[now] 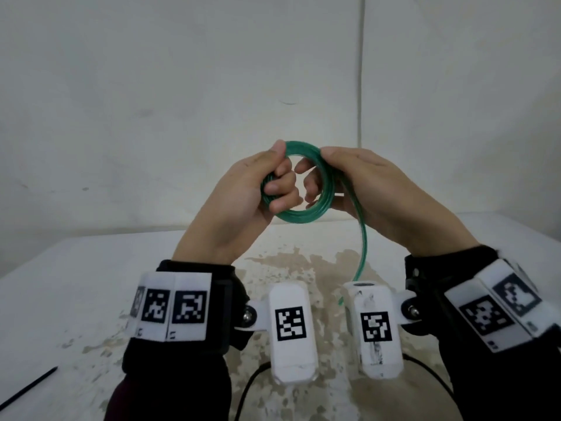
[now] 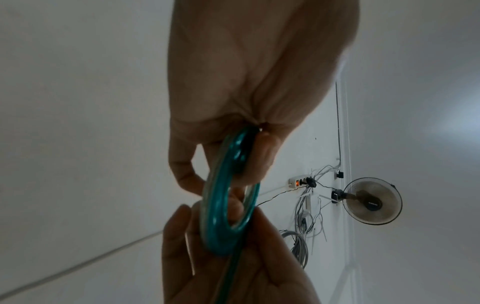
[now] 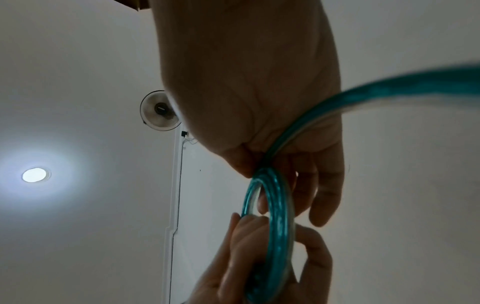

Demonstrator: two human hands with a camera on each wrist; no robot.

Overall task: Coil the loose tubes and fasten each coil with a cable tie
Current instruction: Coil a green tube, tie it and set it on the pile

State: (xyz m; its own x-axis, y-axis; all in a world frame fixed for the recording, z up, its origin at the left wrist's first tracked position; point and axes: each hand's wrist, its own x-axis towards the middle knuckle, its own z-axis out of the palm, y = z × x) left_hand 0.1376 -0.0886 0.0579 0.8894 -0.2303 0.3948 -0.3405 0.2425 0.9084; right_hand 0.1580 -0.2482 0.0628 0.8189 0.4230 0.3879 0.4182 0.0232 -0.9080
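A green translucent tube is wound into a small coil (image 1: 303, 212) held up in the air in front of me. My left hand (image 1: 273, 177) grips the coil's left side, fingers curled through the ring and thumb on top. My right hand (image 1: 321, 174) pinches the right side, thumb on the outer rim and fingers inside. A loose tail of tube (image 1: 362, 247) hangs from under the right palm toward the wrist cameras. The coil (image 2: 221, 216) shows edge-on in the left wrist view, and in the right wrist view the coil (image 3: 278, 216) has its tail (image 3: 363, 92) sweeping right.
A white table (image 1: 76, 284) with a worn brown patch lies below my hands. A thin black cable tie (image 1: 28, 387) lies at its near left edge. A white wall stands behind. A wall fan (image 2: 371, 200) and power strip (image 2: 298, 182) hang further off.
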